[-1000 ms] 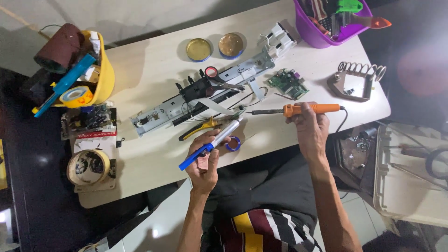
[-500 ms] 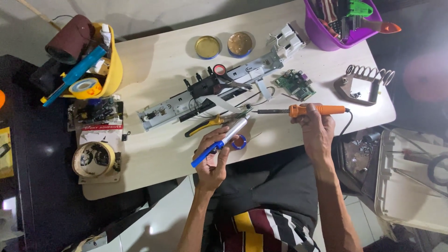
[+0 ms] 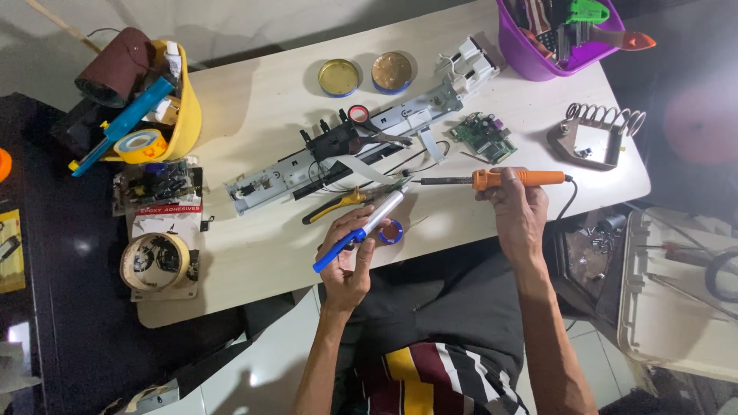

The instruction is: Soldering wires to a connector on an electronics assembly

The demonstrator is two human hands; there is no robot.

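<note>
My right hand (image 3: 516, 214) grips an orange-handled soldering iron (image 3: 513, 178) whose dark tip points left. My left hand (image 3: 348, 257) holds a silver and blue desoldering pump (image 3: 361, 230), slanted up to the right. The tips of both tools meet close to each other above the table near a flat white ribbon cable (image 3: 361, 167). Behind them lies a long grey metal printer assembly (image 3: 338, 150) with a black part in its middle. A green circuit board (image 3: 483, 137) rests to its right.
A wire-coil soldering stand (image 3: 596, 137) is at the right. Yellow-handled pliers (image 3: 338, 205), a small blue solder reel (image 3: 392, 231), two round tins (image 3: 366, 75), a purple tub (image 3: 553, 34), a yellow hard hat (image 3: 165, 104) with tape rolls and a tape ring (image 3: 154, 261) surround the work.
The view has shifted slightly; both hands keep their tools, with the tips staying together at the same spot over the table.
</note>
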